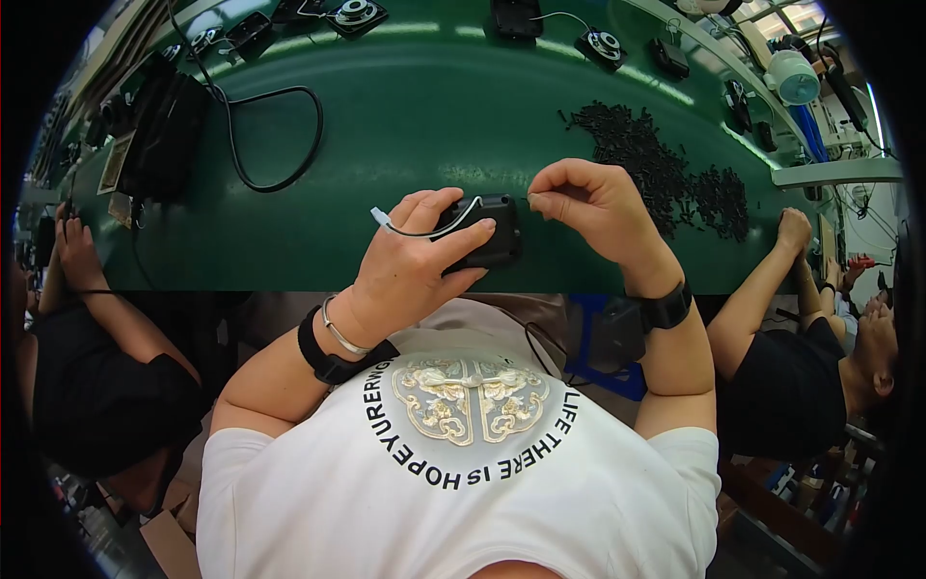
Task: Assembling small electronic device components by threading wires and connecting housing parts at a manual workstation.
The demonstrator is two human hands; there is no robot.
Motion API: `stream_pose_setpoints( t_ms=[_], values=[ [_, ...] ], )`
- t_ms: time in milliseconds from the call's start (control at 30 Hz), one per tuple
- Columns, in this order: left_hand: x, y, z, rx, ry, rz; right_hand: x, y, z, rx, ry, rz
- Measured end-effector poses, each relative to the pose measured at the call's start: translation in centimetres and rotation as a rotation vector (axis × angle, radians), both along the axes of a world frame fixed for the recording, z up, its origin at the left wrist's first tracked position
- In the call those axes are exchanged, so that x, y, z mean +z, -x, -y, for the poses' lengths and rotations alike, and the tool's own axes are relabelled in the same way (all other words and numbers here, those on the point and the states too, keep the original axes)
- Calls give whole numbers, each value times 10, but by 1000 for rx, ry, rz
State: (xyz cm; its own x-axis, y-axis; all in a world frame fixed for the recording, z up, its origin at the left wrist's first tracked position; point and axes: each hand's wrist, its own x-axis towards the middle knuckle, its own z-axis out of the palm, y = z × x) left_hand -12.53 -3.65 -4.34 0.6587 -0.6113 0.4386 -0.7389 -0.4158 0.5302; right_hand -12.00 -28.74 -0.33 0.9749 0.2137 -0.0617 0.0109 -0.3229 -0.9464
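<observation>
A black plastic housing [500,249] rests on the green bench near its front edge. My left hand [420,241] is closed over it from the left, fingers across its top and thumb along its near side. From the housing a white and black cable [450,230] curves over my left fingers to a white connector [379,216]. Just right of the housing's far right corner, my right hand [588,203] pinches with thumb and forefinger. A small dark tip shows at that pinch, too small to name.
Many small black parts [627,145] lie heaped on the green bench [415,116] to the right. A black cable [318,125] loops at the left beside a black box [169,135]. Speakers on wires [603,46] stand along the far side. Co-workers' arms [762,280] flank both sides.
</observation>
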Motion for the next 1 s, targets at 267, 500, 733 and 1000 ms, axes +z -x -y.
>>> stream_pose_setpoints(
  t_ms=[267,500,733,1000],
  values=[
    [1,2,2,8,-15,-21,-5,-9,-13,51,34,-129],
    [1,1,2,7,-18,-2,-4,-11,-22,76,197,-50],
    [-2,0,-1,8,-9,-4,-6,-29,-4,-109,294,95],
    [-1,1,1,3,-1,-6,-32,-88,40,-236,920,339]
  ],
)
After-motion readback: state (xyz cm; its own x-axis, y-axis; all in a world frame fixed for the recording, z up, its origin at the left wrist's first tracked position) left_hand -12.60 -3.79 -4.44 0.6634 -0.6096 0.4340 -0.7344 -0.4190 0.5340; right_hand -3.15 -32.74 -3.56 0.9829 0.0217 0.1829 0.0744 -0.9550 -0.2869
